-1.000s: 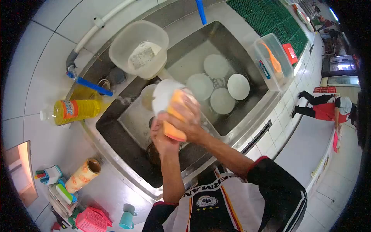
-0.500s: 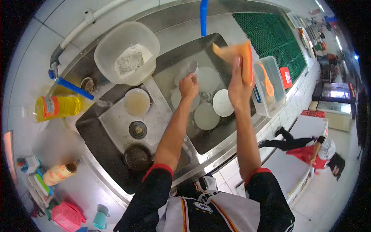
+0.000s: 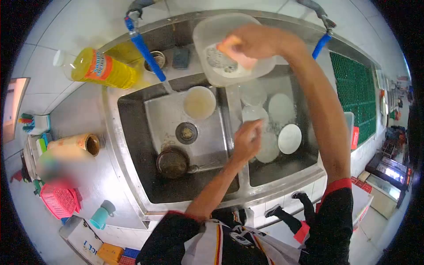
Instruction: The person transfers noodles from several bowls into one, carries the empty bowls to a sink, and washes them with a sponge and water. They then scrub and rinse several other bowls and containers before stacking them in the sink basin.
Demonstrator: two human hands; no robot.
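Note:
My left hand [image 3: 248, 140] is over the right sink basin [image 3: 282, 174], its fingers closed at the near rim of a white dish [image 3: 255, 115]. Several other white plates [image 3: 289, 139] lie in the cloudy water around it. My right hand [image 3: 260, 40] reaches across to the translucent plastic tub [image 3: 212, 77] behind the basins. In its grip is an orange-and-pink cloth [image 3: 240, 57], blurred by motion, above the pale sudsy liquid [image 3: 216, 61]. The far side of the cloth is partly hidden by my fingers.
The left basin holds a bowl of cloudy liquid [image 3: 199, 102] and a dark round pan [image 3: 172, 163]. A blue hose [image 3: 148, 55] runs water there. A bottle of yellow liquid [image 3: 104, 68] stands at the back left. A green mat [image 3: 351, 97] lies right; another person's legs [image 3: 289, 218] show below.
My right hand has carried the cloth from the right side of the basin to above the tub. My left hand remains over the right basin with the dish. The view has swung leftward.

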